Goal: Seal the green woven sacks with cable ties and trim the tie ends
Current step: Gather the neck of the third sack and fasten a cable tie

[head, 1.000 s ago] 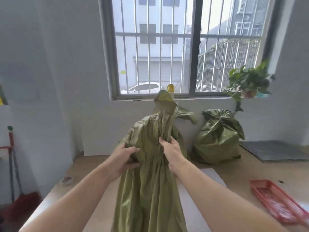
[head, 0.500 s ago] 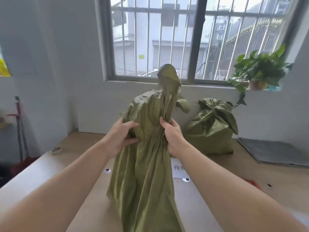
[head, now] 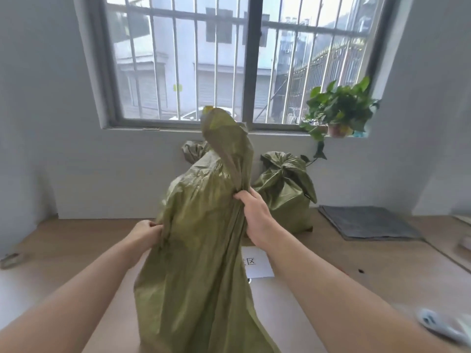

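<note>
A tall green woven sack (head: 201,250) stands on the wooden table (head: 76,240) in front of me, its loose top flopping upward before the window. My right hand (head: 254,215) grips the gathered neck of the sack. At the sack's left edge my left hand (head: 145,234) pinches a fold of the fabric. A second green sack (head: 285,192) with a bunched top stands behind to the right against the wall. Part of a third green sack (head: 193,151) peeks out behind the one I hold. No cable tie is visible.
A white label sheet (head: 257,263) lies under the sack's right side. A grey mat (head: 367,221) lies at the back right. A potted plant (head: 339,110) sits on the window sill. A blurred pale tool (head: 438,324) lies at the lower right, a small object (head: 11,259) at the far left.
My left hand has slid down and left from the sack's front to its left edge. My right hand keeps hold of the neck. The view has tilted, and the red tray is out of sight.
</note>
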